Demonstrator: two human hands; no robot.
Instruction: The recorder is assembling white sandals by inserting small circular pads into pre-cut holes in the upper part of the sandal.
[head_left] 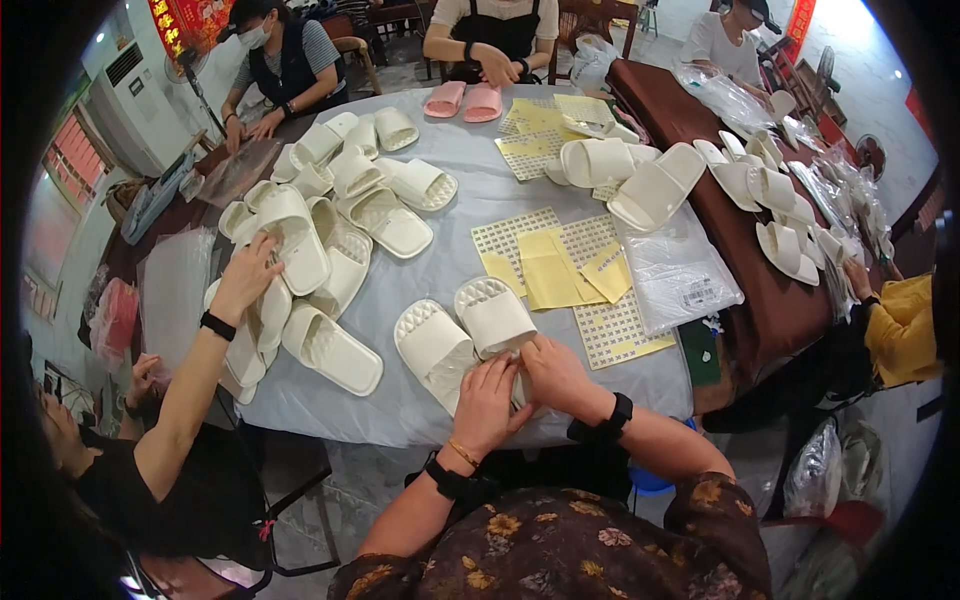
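Note:
Two cream-white slippers lie side by side on the table in front of me, the left slipper (pixel 432 340) and the right slipper (pixel 494 318), their textured ends pointing away. My left hand (pixel 486 408) is closed over the near end of the right slipper, fingertips just below its strap. From the other side, my right hand (pixel 556 376) grips the same end, its thumb and fingers pressed close to the left hand. Whatever lies between the fingertips is mostly hidden. Yellow backing sheets (pixel 556 268) and printed sticker sheets (pixel 622 330) lie beyond my right hand.
A slipper heap (pixel 345 190) covers the table's left, with a co-worker's hand (pixel 250 270) on it. Clear plastic packages (pixel 680 275) and more slippers (pixel 650 185) lie right. Pink slippers (pixel 464 101) stand at the far edge. Other people sit around the table.

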